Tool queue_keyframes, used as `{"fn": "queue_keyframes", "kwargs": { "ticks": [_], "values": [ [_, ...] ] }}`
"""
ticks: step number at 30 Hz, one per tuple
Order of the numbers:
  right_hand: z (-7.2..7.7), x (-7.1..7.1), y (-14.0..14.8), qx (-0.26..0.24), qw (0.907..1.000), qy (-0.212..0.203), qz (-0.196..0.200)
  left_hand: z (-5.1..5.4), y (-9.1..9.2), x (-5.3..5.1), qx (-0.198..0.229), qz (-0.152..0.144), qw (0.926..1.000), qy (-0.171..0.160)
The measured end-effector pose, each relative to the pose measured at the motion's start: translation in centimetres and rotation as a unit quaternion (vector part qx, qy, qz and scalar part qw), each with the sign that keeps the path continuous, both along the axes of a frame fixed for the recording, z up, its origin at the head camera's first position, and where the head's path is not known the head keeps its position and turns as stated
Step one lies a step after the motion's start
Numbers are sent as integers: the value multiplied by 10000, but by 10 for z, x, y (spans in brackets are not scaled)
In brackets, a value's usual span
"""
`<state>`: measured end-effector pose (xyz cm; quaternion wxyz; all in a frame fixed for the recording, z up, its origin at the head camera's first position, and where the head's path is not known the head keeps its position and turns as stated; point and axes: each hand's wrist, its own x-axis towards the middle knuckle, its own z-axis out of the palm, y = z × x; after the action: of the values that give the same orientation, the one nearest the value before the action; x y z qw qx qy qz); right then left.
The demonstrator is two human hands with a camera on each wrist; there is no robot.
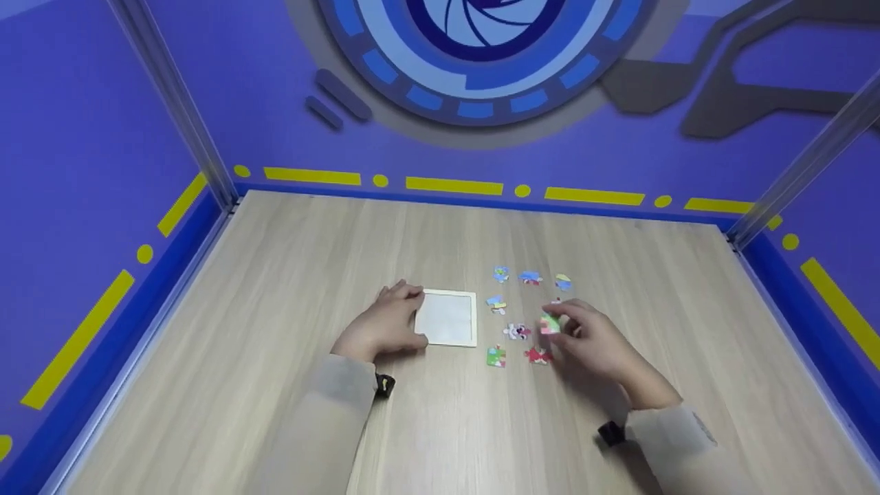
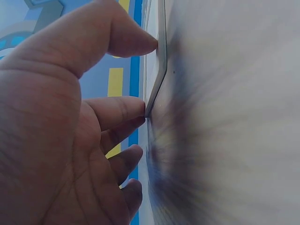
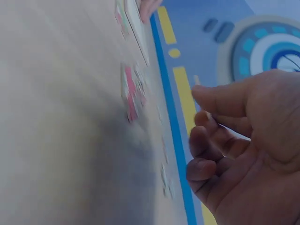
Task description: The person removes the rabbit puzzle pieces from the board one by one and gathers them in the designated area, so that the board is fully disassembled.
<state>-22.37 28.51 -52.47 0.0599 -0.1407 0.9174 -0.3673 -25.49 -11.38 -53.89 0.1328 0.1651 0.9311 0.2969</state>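
Note:
My left hand holds a small square puzzle tray at its left side, thumb by the near corner and index finger by the far one. The tray has a pale rim and a bare whitish inside. In the left wrist view the thumb and a fingertip touch the edge of the tray. Above the table, my right hand pinches a green and pink puzzle piece between thumb and fingers. In the right wrist view only a thin bit of that puzzle piece shows beyond the thumb.
Several loose puzzle pieces lie right of the tray, among them a green one, a red one and a blue one. One piece is partly hidden behind the right hand. Blue panels wall in the wooden table.

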Motion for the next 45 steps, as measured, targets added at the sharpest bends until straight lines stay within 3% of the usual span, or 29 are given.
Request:
{"fn": "queue_keyframes", "kwargs": {
  "ticks": [9,17,27,37,45],
  "values": [
    [5,15,41,211,9996,162,46,2,6,1,133,-115,9998,82],
    [5,18,54,530,9975,-461,60,3,7,3,-28,-167,9999,34],
    [0,15,52,472,9959,-725,261,-1,3,1,83,-175,9998,109],
    [-11,18,43,412,9948,-821,428,-10,-6,7,152,-77,9999,4],
    [-6,14,40,430,9950,-841,318,-7,-9,3,110,-46,9997,202]
  ]
}}
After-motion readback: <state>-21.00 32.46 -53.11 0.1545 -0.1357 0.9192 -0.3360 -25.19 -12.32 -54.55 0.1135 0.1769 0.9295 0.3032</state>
